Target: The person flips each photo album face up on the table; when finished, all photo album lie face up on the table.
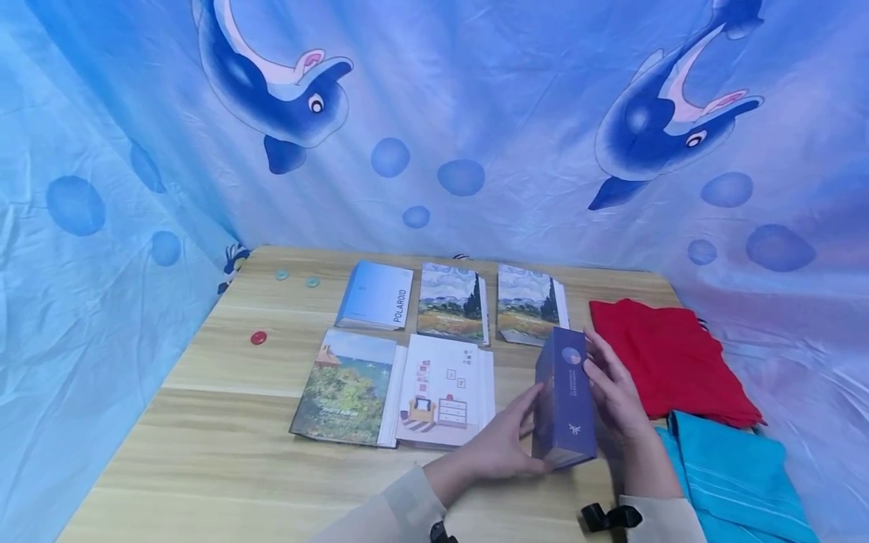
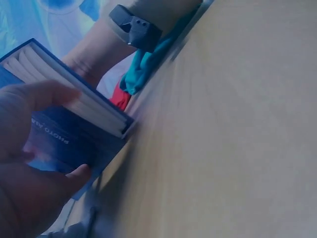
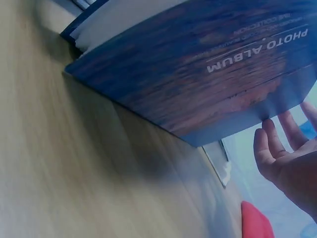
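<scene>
A thick dark blue photo album [image 1: 569,403] stands tilted over the table's right part in the head view, spine upward. My left hand [image 1: 498,441] holds it from the left, several fingers against the cover and one digit along its near end. In the left wrist view, digits of the left hand [image 2: 34,148] lie over the cover and the white page edges. On the album's other side is my right hand [image 1: 621,392]. In the right wrist view, fingertips of the right hand [image 3: 292,153] touch the spine's edge, with the fingers loosely bent.
Left of the album lie a white illustrated album [image 1: 441,392], a landscape album [image 1: 349,388], a blue Polaroid album [image 1: 376,294] and two matching painted albums [image 1: 448,302]. Red cloth [image 1: 668,358] and teal cloth [image 1: 736,475] lie right. A red button [image 1: 259,338] and two green buttons [image 1: 312,282] sit left.
</scene>
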The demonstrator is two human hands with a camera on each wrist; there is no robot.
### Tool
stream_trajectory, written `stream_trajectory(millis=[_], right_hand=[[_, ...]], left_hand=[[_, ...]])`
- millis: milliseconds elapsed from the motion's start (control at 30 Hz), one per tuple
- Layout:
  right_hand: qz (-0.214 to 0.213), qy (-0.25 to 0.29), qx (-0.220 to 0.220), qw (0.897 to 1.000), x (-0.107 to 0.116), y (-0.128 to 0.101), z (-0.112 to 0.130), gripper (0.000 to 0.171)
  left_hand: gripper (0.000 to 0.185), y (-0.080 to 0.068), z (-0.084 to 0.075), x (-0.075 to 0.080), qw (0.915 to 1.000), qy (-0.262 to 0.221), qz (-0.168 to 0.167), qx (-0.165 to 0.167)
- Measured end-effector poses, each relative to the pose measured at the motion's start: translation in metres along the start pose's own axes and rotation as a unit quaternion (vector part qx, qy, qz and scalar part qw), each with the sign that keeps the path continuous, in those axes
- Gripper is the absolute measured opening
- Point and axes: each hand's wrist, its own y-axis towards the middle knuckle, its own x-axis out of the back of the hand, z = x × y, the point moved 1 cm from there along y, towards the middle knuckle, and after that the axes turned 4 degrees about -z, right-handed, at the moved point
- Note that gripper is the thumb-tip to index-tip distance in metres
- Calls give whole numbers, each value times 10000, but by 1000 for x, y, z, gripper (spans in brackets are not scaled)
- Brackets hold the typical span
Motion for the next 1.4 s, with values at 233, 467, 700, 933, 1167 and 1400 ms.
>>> stream_trajectory(millis=[233, 467, 700, 933, 1167, 1400], right_hand=[[13, -637, -240, 9977, -11, 4, -6, 56], [245, -824, -1224, 9887, -16, 1, -26, 66], [-36, -1111, -1845, 9765, -11, -6, -22, 76], [-245, -2582, -1712, 9505, -5, -13, -13, 88], [-156, -2807, -1738, 9438, -6, -13, -11, 92], [-190, -2878, -1796, 9405, -9, -8, -12, 93]], left_hand=[[117, -8, -14, 9, 9982, -111, -282, -520], [72, -16, -27, 18, 9859, 655, -985, -1184], [69, -16, -17, 20, 9921, -456, -987, -626], [74, -16, -5, 16, 9938, -470, -995, 165], [81, -13, -10, 23, 9929, 207, -1097, 421], [87, -12, -14, 29, 9804, 1342, -1180, 833]])
